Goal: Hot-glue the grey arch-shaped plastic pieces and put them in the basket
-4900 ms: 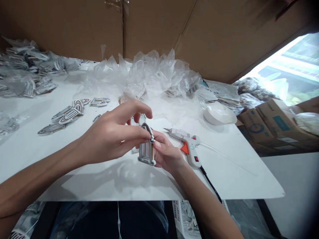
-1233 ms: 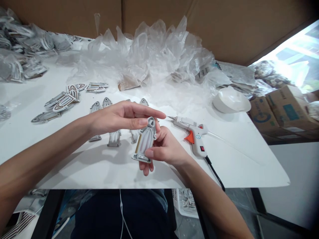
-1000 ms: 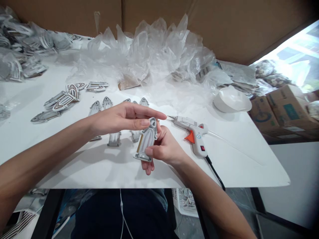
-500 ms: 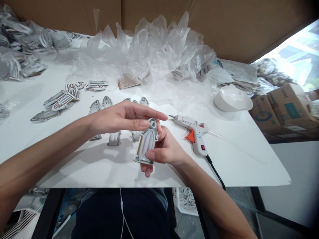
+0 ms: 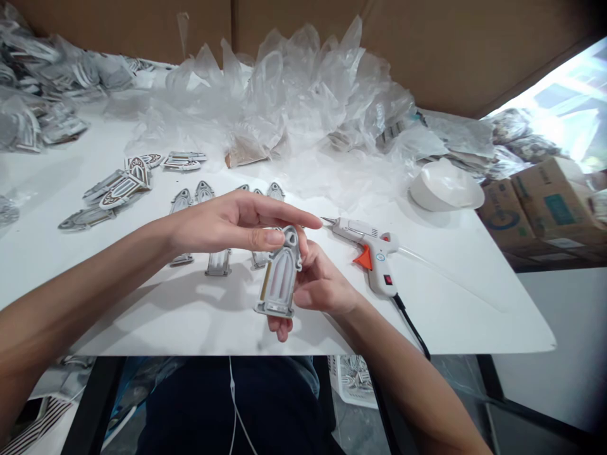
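Between my hands stands a grey, arch-shaped layered piece (image 5: 277, 281), like a small pointed window with a brown inner edge. My left hand (image 5: 232, 222) comes from the left and pinches its pointed top, thumb in front and fingers stretched to the right. My right hand (image 5: 325, 284) holds it from the right side, its fingers behind the piece and its thumb at the edge. Beyond my left arm several similar arch pieces (image 5: 219, 262) lie in a row, partly covered by that hand. A white glue gun (image 5: 365, 243) with an orange trigger lies to the right of my right hand.
Crumpled clear plastic bags (image 5: 303, 95) heap up along the back. A white bowl (image 5: 446, 186) stands at the right, near cardboard boxes (image 5: 552, 205). More grey and brown pieces (image 5: 124, 186) lie at left. A black cord (image 5: 411, 325) runs over the table's front edge.
My right thumb has slid off the front of the piece to its right edge. The piece is slightly more upright and facing me. My left hand has barely moved.
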A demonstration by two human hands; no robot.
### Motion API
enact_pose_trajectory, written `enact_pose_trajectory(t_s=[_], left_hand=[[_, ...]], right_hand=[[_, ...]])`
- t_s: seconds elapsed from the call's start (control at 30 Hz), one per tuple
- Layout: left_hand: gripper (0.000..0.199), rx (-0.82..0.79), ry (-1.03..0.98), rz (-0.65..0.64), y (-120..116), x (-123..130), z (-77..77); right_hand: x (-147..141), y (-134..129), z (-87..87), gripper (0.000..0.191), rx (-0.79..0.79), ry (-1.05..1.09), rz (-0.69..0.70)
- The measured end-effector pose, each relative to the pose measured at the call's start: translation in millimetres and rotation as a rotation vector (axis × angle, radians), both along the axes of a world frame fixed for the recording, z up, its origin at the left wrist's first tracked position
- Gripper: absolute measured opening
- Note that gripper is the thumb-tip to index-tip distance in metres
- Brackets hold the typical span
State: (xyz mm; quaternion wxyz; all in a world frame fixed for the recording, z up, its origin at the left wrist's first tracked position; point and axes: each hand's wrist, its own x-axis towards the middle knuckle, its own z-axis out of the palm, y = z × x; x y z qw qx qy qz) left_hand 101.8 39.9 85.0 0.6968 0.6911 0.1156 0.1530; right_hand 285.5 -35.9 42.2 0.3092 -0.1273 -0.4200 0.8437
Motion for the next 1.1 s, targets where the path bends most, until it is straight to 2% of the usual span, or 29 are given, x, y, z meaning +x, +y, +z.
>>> enact_pose_trajectory(t_s=[0.1, 0.33, 0.53, 0.73, 1.1], left_hand=[[0.037, -0.018, -0.013, -0.009, -0.2, -0.1, 0.0], [0.037, 0.003, -0.010, -0.002, 0.8, -0.5, -2.1], [0.037, 0.014, 0.017, 0.008, -0.2, -1.6, -0.9], [0.038, 0.037, 0.041, 0.013, -0.2, -1.5, 0.6], [0.039, 0.085, 0.057, 0.008, 1.8, -0.3, -1.2]], right_hand=[[1.5, 0.1, -2.5, 0.013, 0.022, 0.031, 0.009], [2.1, -2.0, -4.3, 0.019, -0.013, -0.052, 0.021], [2.1, -1.0, -1.5, 0.021, -0.026, -0.107, 0.041], [2.0, 0.4, 1.9, 0.015, -0.019, -0.119, 0.043], [-1.6, 1.2, 1.8, 0.020, -0.023, -0.203, 0.024]])
